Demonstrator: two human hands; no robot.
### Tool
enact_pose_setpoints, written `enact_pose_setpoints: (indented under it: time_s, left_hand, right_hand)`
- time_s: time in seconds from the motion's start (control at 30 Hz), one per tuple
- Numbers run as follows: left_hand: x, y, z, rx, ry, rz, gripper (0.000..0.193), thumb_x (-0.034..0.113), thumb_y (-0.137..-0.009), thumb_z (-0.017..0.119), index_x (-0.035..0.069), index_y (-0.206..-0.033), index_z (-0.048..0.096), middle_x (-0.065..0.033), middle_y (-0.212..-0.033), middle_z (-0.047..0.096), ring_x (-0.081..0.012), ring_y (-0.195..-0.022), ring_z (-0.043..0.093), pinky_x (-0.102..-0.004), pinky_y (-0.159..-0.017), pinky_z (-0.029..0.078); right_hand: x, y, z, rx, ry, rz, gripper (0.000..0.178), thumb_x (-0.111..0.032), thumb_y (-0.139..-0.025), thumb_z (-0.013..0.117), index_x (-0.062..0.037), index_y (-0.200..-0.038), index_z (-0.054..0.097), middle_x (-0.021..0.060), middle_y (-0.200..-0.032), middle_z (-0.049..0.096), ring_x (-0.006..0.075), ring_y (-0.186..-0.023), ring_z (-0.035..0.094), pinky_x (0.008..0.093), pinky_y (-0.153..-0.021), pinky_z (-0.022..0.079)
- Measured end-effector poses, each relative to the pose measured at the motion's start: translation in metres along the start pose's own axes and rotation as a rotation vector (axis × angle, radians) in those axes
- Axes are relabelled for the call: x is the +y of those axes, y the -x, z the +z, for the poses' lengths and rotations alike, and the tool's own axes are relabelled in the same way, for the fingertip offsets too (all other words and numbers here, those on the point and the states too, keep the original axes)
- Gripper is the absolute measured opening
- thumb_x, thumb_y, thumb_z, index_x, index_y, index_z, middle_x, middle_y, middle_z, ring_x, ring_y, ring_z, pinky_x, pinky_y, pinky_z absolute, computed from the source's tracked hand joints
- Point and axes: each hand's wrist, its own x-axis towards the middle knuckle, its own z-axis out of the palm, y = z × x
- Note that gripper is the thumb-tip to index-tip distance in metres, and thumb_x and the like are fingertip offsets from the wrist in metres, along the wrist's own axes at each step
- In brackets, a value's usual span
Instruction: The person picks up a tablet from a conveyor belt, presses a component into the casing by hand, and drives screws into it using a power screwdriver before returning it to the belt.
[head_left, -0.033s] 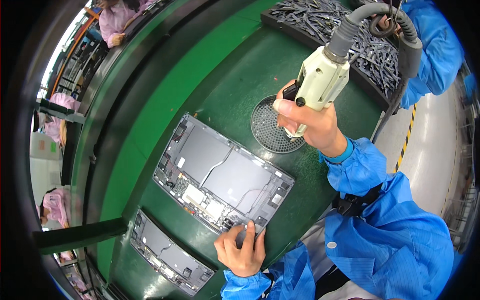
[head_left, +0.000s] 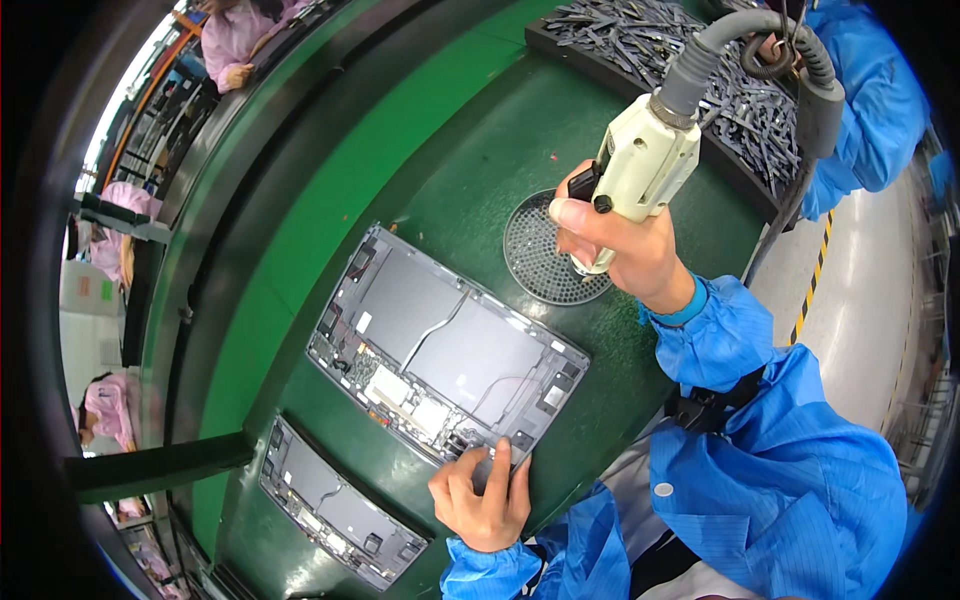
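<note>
Nearest to us, the left hand (head_left: pixel 482 508) rests with bent fingers on the near right corner of an open device chassis (head_left: pixel 490 350); we cannot tell whether they pinch that edge or only press, since the undersides are hidden. The chassis lies flat and slantwise on the green bench (head_left: pixel 460 190), its insides facing up. We judge it thin, fairly light and stiff along the frame, perhaps slippery on its smooth shell, and fragile at the circuit board (head_left: pixel 408 405) and the loose-looking cable (head_left: pixel 427 332), so we would take hold by the outer rim or corners. A second chassis (head_left: pixel 335 500) lies near it on the left, too small to read in detail. Farther off, the right hand (head_left: pixel 630 245) is wrapped firmly around a cream powered driver (head_left: pixel 650 155); its working tip is hard to make out, and its grip hides part of the round perforated disc (head_left: pixel 535 250) behind. Beyond that, a dark tray (head_left: pixel 735 172) of jumbled strips (head_left: pixel 620 45) is cut off above, and a co-worker's blue sleeve (head_left: pixel 875 110) is only partly in view.
</note>
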Motion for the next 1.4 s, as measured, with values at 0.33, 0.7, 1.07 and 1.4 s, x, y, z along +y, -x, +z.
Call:
enact_pose_setpoints:
  time_s: [0.33, 0.7, 1.07, 1.4]
  left_hand:
    - [-0.002, 0.004, 0.002, 0.044, 0.044, -0.003, 0.041, 0.008, -0.057, 0.079, 0.012, -0.097, 0.07, -0.0073, -0.095, 0.058, -0.0281, -0.083, 0.052, -0.0373, -0.068, 0.046]
    - [-0.011, 0.005, 0.008, 0.119, 0.077, 0.011, 0.036, 0.011, -0.06, 0.077, 0.012, -0.095, 0.071, -0.0047, -0.096, 0.058, -0.0254, -0.082, 0.053, -0.0351, -0.063, 0.048]
    - [-0.012, 0.01, 0.009, 0.128, 0.126, 0.006, 0.037, 0.011, -0.058, 0.076, 0.008, -0.094, 0.07, -0.0051, -0.096, 0.057, -0.0245, -0.083, 0.053, -0.0353, -0.065, 0.048]
    - [-0.014, 0.01, 0.009, 0.11, 0.089, 0.027, 0.031, 0.015, -0.065, 0.072, 0.008, -0.096, 0.069, -0.0026, -0.098, 0.056, -0.0214, -0.089, 0.053, -0.0324, -0.066, 0.044]
  right_hand:
    - [-0.005, 0.011, -0.009, 0.073, -0.236, -0.079, 0.022, -0.013, -0.082, 0.062, 0.0061, -0.092, 0.06, 0.0014, -0.056, 0.046, 0.012, -0.047, 0.046, 0.0301, -0.054, 0.046]
    - [-0.01, 0.073, 0.066, -0.518, -0.343, 0.168, 0.035, -0.022, -0.082, 0.067, 0.0064, -0.098, 0.054, 0.0112, -0.065, 0.055, 0.0129, -0.053, 0.05, 0.0251, -0.048, 0.039]
    - [0.001, 0.08, 0.073, -0.563, -0.276, 0.217, 0.027, -0.013, -0.079, 0.062, 0.0075, -0.096, 0.055, 0.0099, -0.063, 0.054, 0.0126, -0.052, 0.05, 0.025, -0.047, 0.039]
    - [-0.007, 0.083, 0.072, -0.632, 0.083, 0.152, 0.017, -0.011, -0.074, 0.072, -0.0035, -0.081, 0.059, 0.0069, -0.071, 0.063, 0.0117, -0.061, 0.059, 0.0238, -0.059, 0.048]
